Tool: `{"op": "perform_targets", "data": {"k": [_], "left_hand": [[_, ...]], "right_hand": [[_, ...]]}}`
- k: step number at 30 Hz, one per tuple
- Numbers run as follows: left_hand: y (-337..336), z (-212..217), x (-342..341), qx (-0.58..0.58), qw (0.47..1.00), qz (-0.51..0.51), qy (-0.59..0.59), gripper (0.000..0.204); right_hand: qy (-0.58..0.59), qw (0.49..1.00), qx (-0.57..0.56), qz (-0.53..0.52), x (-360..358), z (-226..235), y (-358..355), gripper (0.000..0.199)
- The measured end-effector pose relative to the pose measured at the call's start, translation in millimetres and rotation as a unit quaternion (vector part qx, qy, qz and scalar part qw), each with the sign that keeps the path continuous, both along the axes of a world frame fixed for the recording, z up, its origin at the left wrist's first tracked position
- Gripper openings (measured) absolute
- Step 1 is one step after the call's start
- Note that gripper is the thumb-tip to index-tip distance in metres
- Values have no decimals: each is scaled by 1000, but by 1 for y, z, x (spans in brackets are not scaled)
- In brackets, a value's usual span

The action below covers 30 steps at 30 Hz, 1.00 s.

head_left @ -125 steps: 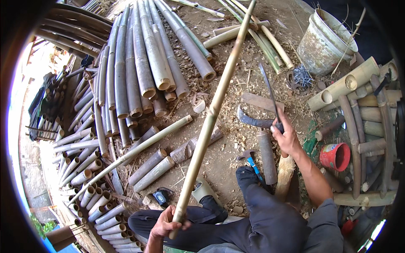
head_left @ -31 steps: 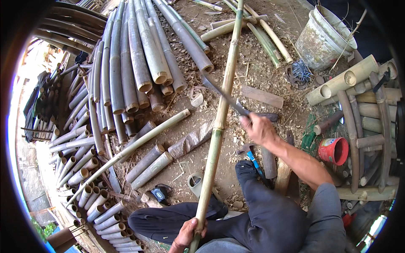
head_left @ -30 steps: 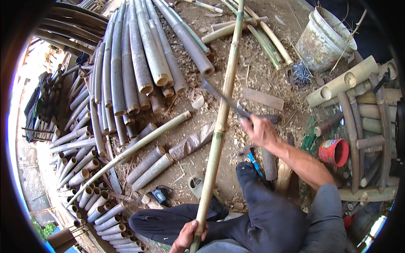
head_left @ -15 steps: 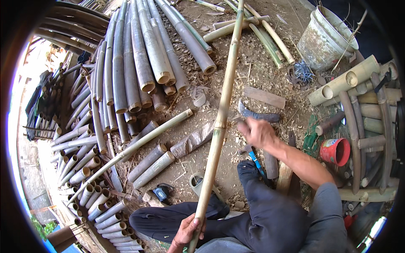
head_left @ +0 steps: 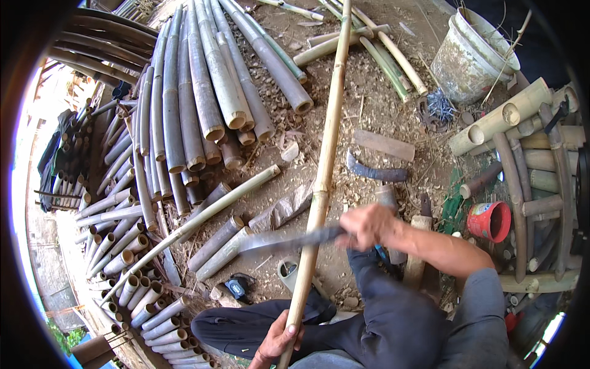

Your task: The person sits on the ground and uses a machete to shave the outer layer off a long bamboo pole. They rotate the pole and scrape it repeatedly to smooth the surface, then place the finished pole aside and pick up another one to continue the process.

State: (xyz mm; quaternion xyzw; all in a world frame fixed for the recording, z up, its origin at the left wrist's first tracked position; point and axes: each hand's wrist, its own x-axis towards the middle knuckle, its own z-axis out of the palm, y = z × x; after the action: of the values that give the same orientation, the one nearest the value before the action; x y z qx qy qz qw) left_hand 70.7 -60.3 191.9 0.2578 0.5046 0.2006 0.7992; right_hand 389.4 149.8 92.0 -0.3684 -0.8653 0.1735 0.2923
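Observation:
A long, slender bamboo pole [head_left: 332, 123] slants from my lap up to the far edge. My left hand [head_left: 280, 338] is wrapped round its near end. My right hand [head_left: 369, 225] grips the handle of a machete [head_left: 279, 241], whose dark blade is blurred by motion. The blade points left and crosses the pole a little below a node; whether it touches the pole I cannot tell. Beyond my right hand lies a dark curved tool [head_left: 376, 171] on the ground. Part of a blue-handled tool [head_left: 381, 253] shows beneath my right wrist.
Thick bamboo poles [head_left: 200, 92] are stacked at the far left, with shorter cut lengths [head_left: 132, 289] piled below them. A dirty white bucket [head_left: 464, 64] stands far right, near a red pot [head_left: 488, 221] and a bamboo rack [head_left: 519, 178]. A tape measure [head_left: 238, 286] lies left of the pole.
My right hand has come down and slightly left, and the machete blade now shows across the pole. My left hand keeps its hold on the near end, shifted slightly.

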Motion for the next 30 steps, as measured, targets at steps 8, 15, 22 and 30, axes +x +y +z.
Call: {"op": "perform_targets", "data": {"k": [8,15,22,30], "left_hand": [[0,2,-5,-80,995,44,-42,50],[10,2,-3,-89,994,46,-42,50],[10,3,-4,-96,993,41,-57,53],[6,8,-2,-41,999,21,4,45]], "right_hand": [[-29,999,-12,17,3,2,3,51],[-14,993,-92,73,-7,10,-19,62],[-14,985,-109,-136,19,0,36,58],[-92,979,-154,-98,9,13,26,55]]}}
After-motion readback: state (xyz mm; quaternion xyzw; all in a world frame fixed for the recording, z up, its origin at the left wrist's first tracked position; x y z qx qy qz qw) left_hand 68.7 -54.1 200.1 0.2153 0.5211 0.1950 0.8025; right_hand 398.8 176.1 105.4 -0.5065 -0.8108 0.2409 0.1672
